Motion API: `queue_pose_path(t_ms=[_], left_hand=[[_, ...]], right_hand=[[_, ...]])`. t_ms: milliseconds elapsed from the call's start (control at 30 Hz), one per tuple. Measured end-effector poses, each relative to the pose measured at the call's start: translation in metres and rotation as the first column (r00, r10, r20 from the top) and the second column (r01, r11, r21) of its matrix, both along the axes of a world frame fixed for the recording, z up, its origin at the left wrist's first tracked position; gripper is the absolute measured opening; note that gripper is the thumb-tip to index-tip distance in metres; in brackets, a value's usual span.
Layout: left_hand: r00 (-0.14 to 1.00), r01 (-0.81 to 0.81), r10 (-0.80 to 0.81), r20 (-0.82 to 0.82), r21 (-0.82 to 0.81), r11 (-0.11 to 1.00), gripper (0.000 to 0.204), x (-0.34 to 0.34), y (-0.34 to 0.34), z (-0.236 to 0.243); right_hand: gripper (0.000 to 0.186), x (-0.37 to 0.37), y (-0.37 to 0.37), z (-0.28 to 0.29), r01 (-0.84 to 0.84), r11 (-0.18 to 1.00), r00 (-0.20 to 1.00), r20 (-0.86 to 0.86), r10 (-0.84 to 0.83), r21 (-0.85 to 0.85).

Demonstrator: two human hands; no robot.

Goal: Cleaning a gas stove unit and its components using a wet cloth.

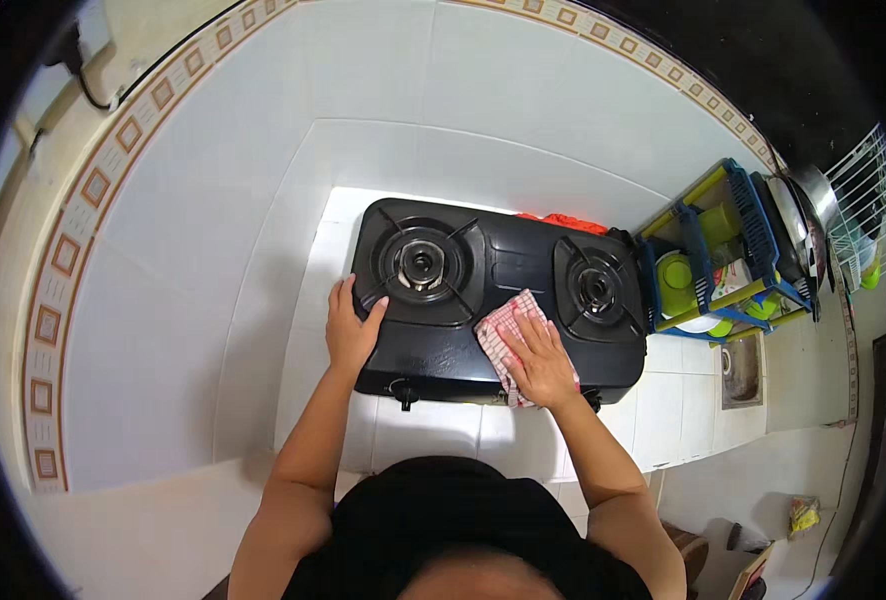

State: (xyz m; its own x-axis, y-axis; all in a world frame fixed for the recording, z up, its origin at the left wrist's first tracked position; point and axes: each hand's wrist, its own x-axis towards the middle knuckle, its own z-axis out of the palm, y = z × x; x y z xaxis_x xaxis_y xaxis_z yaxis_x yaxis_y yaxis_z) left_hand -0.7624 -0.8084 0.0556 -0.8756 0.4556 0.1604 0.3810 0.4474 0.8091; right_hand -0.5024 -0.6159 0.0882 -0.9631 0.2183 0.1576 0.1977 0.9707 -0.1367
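A black two-burner gas stove (423, 350) sits on the white tiled counter in front of me. My right hand (533, 357) lies flat with fingers spread on a red-and-white checked cloth (496, 335), pressing it against the stove top between the two burners. My left hand (354, 325) rests at the stove's left edge, its thumb on the top and its fingers along the side, thumb and fingers apart. Near it is the left burner (422, 263); the right burner (596, 290) is just beyond the cloth. Wet-looking specks show on the surface left of the cloth.
Behind the stove lies something bright red (568, 222). A blue and yellow dish rack (733, 255) with green cups and dishes stands close on the right. Past it are a small sink (741, 372) and a white wire rack (863, 200). Tiled walls enclose the left and back.
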Motion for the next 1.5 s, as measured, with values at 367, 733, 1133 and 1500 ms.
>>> queue_pose_path(t_ms=[367, 733, 1133, 1500], left_hand=[[0.991, 0.023, -0.044, -0.128, -0.165, 0.986, 0.050, -0.001, 0.001, -0.001], [0.999, -0.005, 0.012, 0.039, -0.164, 0.987, 0.073, -0.003, 0.002, 0.007], [0.991, 0.070, -0.097, -0.089, -0.274, 0.959, 0.049, -0.019, 0.023, 0.009], [0.983, 0.169, -0.158, -0.093, 0.128, 0.977, 0.030, -0.018, 0.031, 0.017]], right_hand=[[0.050, -0.112, 0.070, -0.016, 0.323, 0.947, 0.946, 0.044, -0.322, -0.008], [0.053, -0.193, 0.133, -0.007, 0.515, 0.856, 0.840, 0.227, -0.493, -0.045], [0.084, -0.124, 0.070, -0.010, 0.615, 0.788, 0.786, 0.076, -0.613, -0.010], [0.057, -0.034, -0.023, -0.033, 0.478, 0.878, 0.864, -0.171, -0.474, -0.017]])
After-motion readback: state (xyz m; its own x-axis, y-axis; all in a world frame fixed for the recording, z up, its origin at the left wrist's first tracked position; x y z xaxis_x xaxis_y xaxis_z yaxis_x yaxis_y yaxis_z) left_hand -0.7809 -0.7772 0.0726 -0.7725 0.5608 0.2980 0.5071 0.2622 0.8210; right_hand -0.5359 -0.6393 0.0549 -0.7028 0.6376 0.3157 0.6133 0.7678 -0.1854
